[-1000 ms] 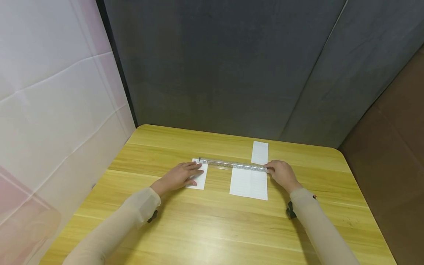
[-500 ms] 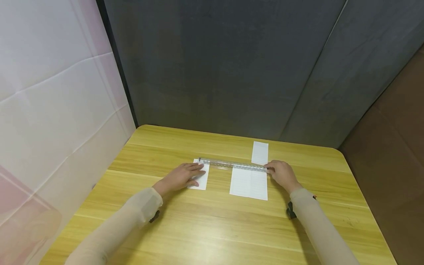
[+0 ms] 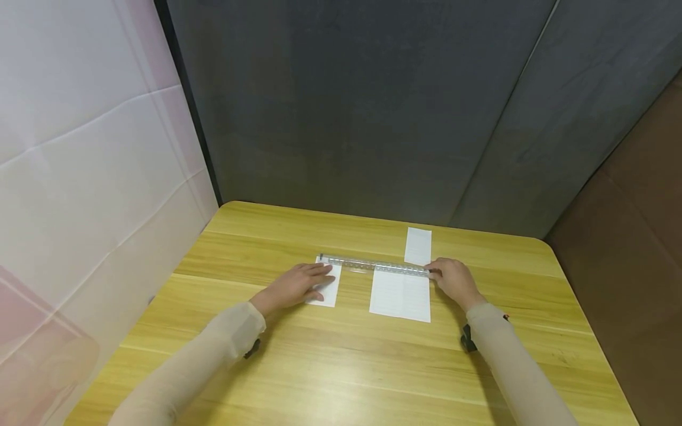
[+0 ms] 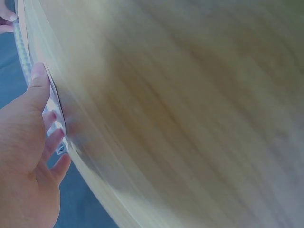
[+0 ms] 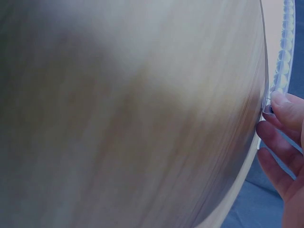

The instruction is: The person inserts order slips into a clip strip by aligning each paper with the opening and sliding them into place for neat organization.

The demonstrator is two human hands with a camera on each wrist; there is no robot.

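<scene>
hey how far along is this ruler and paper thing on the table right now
Done: three white paper pieces lie apart on the table, one strip beyond the ruler. In hand: the clear ruler lies across the large sheet; the right hand pinches its right end, the left hand presses flat on the small piece. Left: the large sheet looks whole.

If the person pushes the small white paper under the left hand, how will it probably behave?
The small white paper looks thin and flat, so probably light and floppy. Pressed by the left hand, it likely slides over the smooth table.
</scene>
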